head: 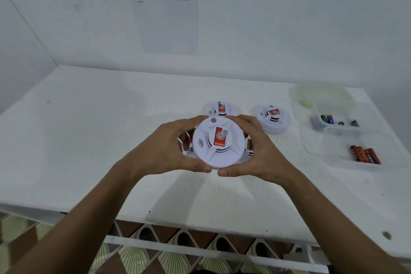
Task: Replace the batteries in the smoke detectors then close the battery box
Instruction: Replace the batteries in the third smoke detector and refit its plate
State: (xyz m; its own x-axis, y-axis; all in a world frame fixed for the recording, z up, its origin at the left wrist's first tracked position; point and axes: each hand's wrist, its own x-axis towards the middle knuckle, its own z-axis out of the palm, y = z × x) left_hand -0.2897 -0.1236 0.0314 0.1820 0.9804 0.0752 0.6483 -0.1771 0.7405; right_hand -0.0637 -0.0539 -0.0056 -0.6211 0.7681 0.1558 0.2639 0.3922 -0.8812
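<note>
White walls and a taped-up instruction sheet (pixel 165 6) stood behind the white desk (pixel 89 140). Both hands held one smoke detector (pixel 219 142) face up above the desk's middle, with other detectors partly hidden beneath it and two more (pixel 219 109) (pixel 274 118) lying just behind. The left hand (pixel 169 151) and right hand (pixel 258 151) each had their grip curled round the rim, thumbs nearly meeting at the near edge. This looked like the opening step: next, probably a twist to free the base and reach the batteries. The battery box (pixel 347 122) sat open at right, its lid (pixel 320 93) behind.
</note>
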